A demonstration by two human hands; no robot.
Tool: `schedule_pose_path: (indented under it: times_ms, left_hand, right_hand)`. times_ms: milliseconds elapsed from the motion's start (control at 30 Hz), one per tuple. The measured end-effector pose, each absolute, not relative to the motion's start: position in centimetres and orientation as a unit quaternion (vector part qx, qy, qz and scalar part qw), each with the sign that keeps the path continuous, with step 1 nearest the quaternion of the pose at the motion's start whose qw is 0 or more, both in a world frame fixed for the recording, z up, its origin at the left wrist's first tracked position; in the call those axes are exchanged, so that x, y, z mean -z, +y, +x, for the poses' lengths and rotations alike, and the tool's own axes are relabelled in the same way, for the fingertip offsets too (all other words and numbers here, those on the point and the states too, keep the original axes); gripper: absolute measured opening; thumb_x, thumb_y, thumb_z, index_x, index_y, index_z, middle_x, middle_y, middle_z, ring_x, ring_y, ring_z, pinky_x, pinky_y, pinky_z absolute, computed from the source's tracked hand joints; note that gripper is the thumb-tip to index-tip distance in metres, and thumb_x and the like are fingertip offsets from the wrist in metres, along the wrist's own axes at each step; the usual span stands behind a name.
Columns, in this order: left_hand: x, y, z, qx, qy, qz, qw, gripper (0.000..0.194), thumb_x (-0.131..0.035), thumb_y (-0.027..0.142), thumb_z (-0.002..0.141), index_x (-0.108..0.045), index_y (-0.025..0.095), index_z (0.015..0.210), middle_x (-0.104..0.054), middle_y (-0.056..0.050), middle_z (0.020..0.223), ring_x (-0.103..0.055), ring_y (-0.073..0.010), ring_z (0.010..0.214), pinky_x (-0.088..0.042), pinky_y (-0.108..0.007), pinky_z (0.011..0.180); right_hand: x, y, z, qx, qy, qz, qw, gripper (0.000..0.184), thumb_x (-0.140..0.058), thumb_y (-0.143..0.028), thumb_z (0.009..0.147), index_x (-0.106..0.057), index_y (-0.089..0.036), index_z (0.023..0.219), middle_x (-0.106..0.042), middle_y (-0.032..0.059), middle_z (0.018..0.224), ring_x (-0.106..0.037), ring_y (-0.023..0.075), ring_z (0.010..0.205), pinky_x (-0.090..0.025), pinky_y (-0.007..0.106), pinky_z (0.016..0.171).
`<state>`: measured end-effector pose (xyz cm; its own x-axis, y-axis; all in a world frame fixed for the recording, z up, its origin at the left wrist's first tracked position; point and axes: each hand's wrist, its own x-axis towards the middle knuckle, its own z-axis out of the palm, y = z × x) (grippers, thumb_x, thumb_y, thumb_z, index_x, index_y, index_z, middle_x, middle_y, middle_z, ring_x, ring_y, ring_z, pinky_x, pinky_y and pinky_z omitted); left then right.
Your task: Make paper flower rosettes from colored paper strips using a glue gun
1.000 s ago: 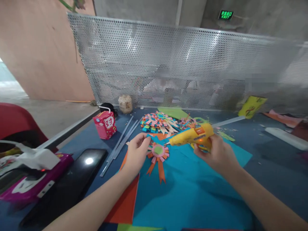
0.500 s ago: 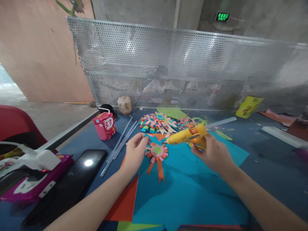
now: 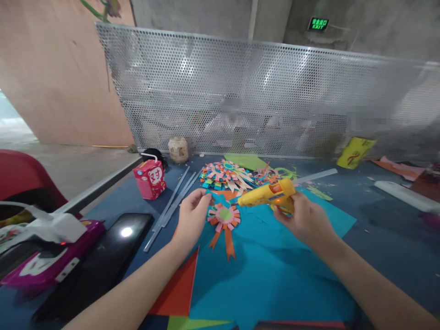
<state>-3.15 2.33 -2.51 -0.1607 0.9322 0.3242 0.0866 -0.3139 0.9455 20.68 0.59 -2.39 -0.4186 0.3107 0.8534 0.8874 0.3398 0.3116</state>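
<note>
My right hand (image 3: pixel 302 215) is wrapped round a yellow hot glue gun (image 3: pixel 266 195), a clear glue stick (image 3: pixel 316 176) jutting from its back end. Its nozzle points left and meets or nearly meets a small blue paper star (image 3: pixel 222 199). Thumb and fingers of my left hand (image 3: pixel 194 211) pinch that star by its left side. Just below it, a paper rosette (image 3: pixel 225 214) with pink and orange loops, a green centre and orange tails lies on blue paper (image 3: pixel 275 284).
Finished rosettes (image 3: pixel 225 173) are piled behind my hands. Loose glue sticks (image 3: pixel 170 206), a red drink carton (image 3: pixel 149 178) and a black phone (image 3: pixel 99 266) lie left. A purple power strip (image 3: pixel 55 263) sits far left. A perforated metal screen (image 3: pixel 220 87) borders the table's back.
Almost nothing differs. The blue star has tilted slightly at the nozzle; both hands keep their places.
</note>
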Motion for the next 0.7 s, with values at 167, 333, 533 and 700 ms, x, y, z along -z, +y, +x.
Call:
schedule_pose_path:
  times_ms: [167, 333, 533, 700]
  left_hand:
    - [2.6, 2.4, -3.1, -0.603, 0.465, 0.537, 0.364, 0.017, -0.051, 0.026, 0.070, -0.052, 0.018, 0.055, -0.052, 0.003, 0.054, -0.051, -0.0123, 0.059, -0.038, -0.021, 0.056]
    - [2.4, 2.2, -3.1, -0.598, 0.444, 0.548, 0.380, 0.018, -0.053, 0.028, 0.069, -0.054, 0.018, 0.055, -0.051, 0.003, 0.054, -0.049, -0.0120, 0.058, -0.038, -0.021, 0.056]
    - [2.0, 1.9, -2.9, -0.589, 0.435, 0.553, 0.397, 0.018, -0.056, 0.032, 0.067, -0.055, 0.017, 0.056, -0.053, 0.002, 0.055, -0.049, -0.0120, 0.057, -0.039, -0.021, 0.054]
    - [1.8, 1.7, -2.9, -0.587, 0.445, 0.555, 0.385, 0.020, -0.056, 0.034, 0.068, -0.055, 0.017, 0.057, -0.053, 0.001, 0.056, -0.050, -0.0126, 0.059, -0.040, -0.022, 0.055]
  right_hand:
    - [2.4, 0.6, 20.6, 0.396, -0.747, -0.407, 0.346, 0.014, -0.044, -0.026, 0.083, -0.044, -0.015, 0.091, -0.063, 0.0097, 0.068, -0.061, 0.0201, 0.055, -0.039, 0.025, 0.039]
    - [2.7, 0.8, 20.6, 0.406, -0.735, -0.432, 0.328, 0.014, -0.044, -0.027, 0.083, -0.042, -0.016, 0.091, -0.063, 0.0088, 0.068, -0.062, 0.0203, 0.058, -0.037, 0.024, 0.040]
    - [2.6, 1.3, 21.2, 0.338, -0.709, -0.542, 0.299, 0.024, -0.050, -0.037, 0.077, -0.043, -0.017, 0.089, -0.061, 0.0086, 0.076, -0.060, 0.0202, 0.058, -0.035, 0.024, 0.043]
    - [0.9, 2.5, 23.7, 0.160, -0.598, -0.739, 0.266, 0.050, -0.050, -0.048, 0.072, -0.043, -0.012, 0.105, -0.061, 0.0144, 0.085, -0.059, 0.0252, 0.067, -0.040, 0.029, 0.051]
